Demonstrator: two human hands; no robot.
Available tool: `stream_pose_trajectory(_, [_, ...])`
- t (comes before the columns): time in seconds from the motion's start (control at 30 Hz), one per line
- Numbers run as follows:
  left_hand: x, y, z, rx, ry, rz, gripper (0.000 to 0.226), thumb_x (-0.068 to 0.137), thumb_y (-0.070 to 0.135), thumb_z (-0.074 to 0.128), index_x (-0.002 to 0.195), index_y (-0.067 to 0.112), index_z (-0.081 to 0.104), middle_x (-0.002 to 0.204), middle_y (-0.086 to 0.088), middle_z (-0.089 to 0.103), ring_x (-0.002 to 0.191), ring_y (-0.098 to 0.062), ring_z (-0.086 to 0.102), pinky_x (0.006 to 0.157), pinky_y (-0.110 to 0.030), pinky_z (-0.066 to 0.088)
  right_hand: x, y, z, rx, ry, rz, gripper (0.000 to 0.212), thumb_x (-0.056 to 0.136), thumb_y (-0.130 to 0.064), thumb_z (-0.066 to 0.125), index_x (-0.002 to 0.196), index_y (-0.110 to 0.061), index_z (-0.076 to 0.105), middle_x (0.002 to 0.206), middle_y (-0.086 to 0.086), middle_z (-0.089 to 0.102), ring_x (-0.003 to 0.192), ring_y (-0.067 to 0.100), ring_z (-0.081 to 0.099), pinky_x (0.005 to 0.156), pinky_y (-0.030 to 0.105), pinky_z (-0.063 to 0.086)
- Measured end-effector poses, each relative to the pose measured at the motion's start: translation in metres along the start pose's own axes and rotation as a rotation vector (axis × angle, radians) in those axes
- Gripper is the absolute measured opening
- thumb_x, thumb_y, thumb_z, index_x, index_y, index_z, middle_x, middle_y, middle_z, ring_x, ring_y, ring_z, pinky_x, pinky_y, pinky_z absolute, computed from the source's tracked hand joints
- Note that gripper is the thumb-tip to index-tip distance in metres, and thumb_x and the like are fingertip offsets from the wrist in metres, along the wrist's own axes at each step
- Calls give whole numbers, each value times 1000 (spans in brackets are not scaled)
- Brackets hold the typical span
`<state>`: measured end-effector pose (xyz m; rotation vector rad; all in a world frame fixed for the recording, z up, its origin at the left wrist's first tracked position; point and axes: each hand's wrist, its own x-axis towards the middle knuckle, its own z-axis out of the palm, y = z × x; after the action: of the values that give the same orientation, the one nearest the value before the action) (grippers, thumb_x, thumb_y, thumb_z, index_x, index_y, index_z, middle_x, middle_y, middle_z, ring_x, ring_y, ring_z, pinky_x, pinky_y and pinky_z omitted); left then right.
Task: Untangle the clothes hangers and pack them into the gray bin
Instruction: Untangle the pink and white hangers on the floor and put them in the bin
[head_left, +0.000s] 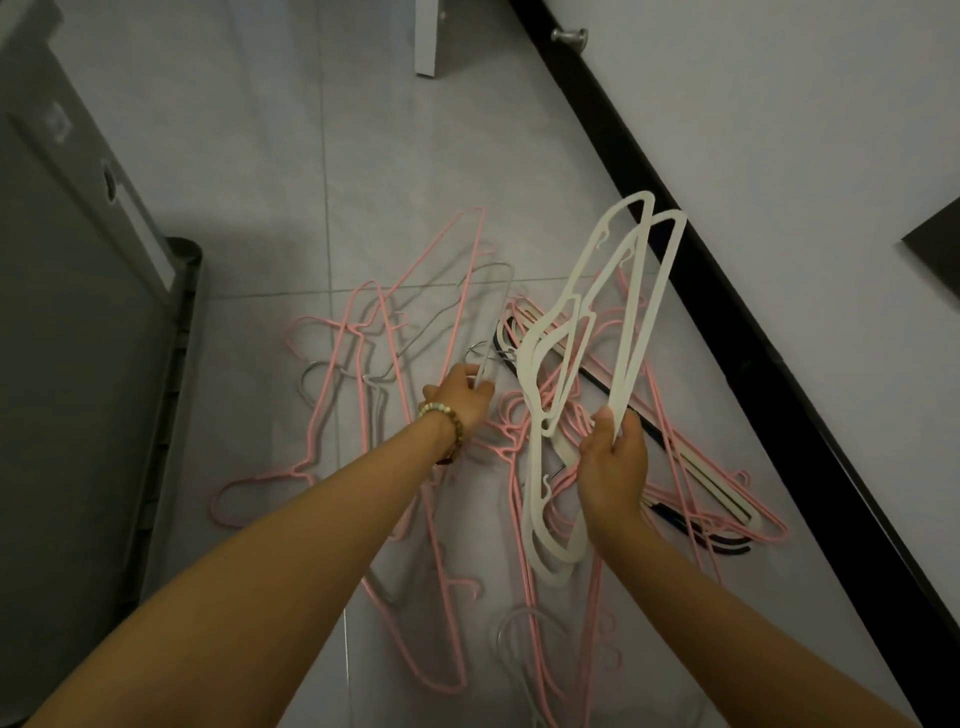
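Holding a couple of white hangers (618, 312) up in our right hand (613, 457) so they clear the pile, we've got our left hand (460, 397) pinching a gray hanger (488, 291) among the pink hangers (395, 332) on the floor. Gray bin (176, 364) sits left.

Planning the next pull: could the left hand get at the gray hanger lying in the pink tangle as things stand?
Probably yes. The left hand is already at the gray hanger, fingers closed near its metal hook. Pink hangers cross over it, so lifting it free may snag.
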<state>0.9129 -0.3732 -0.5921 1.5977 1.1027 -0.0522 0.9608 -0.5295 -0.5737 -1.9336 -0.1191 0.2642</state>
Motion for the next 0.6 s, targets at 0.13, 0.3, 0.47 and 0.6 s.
stream_pose_trajectory(0.13, [2, 7, -8, -79, -18, 43, 42, 95, 35, 41, 135, 21, 44, 140, -12, 42, 129, -27, 37, 112, -33, 29, 10, -16, 2, -7, 8, -61, 29, 100, -33, 35, 109, -13, 54, 79, -3, 49, 66, 7, 41, 60, 23, 36])
stream_pose_trajectory(0.3, [-1, 7, -22, -261, 13, -9, 45, 94, 39, 42, 134, 19, 45, 141, -12, 45, 134, -28, 36, 114, -43, 29, 10, -40, -13, -35, 15, -268, 22, 100, -31, 36, 89, -21, 52, 63, -9, 44, 54, 5, 41, 52, 20, 34])
stream_pose_trajectory(0.47, [-4, 11, -36, -284, 22, 32, 50, 98, 35, 33, 137, 5, 42, 141, -15, 44, 134, -31, 38, 112, -38, 28, 16, -62, -34, 61, 20, -286, 26, 100, -30, 37, 79, -26, 51, 57, 1, 37, 45, 10, 33, 43, 23, 29])
stream_pose_trajectory(0.6, [-18, 4, -45, -253, -48, -4, 57, 100, 40, 21, 145, 5, 27, 149, -10, 36, 140, -28, 29, 114, -38, 21, 11, -67, -33, 194, -95, -170, 26, 101, -28, 37, 84, -16, 52, 55, 1, 33, 37, 4, 29, 37, 18, 27])
